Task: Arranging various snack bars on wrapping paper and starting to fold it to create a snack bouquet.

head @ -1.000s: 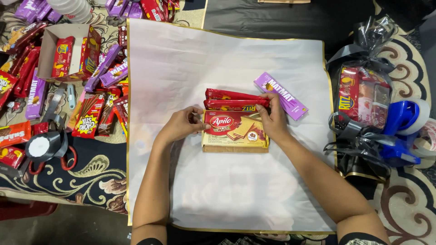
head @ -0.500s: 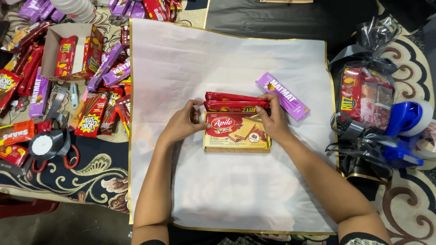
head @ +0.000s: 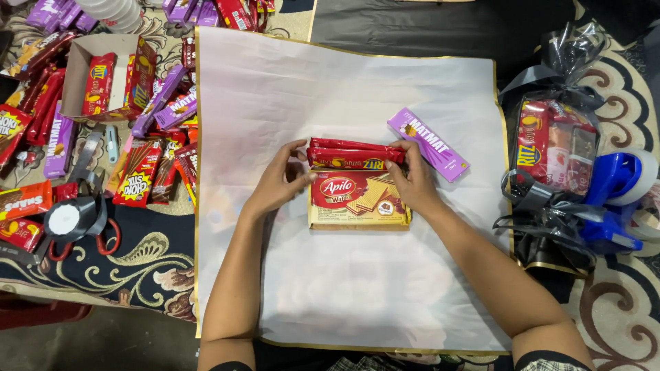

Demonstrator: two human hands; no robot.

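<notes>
Bracketing the snack stack at sheet centre: your left hand (head: 278, 182) pinches the 9 o'clock ends of the two red cracker sleeves (head: 354, 155), fingers narrow. Those sleeves butt the 12 o'clock edge of the yellow wafer box (head: 357, 200). Your right hand (head: 416, 184) clamps the 3 o'clock end, across sleeves and box corner. Judgement: all light; foil sleeves look slick and the contents crushable, the box stiffer. Grip by the ends or box edges, not mid-span. Purple bar (head: 427, 144) lies loose at 2 o'clock on the white wrapping sheet (head: 357, 295).
</notes>
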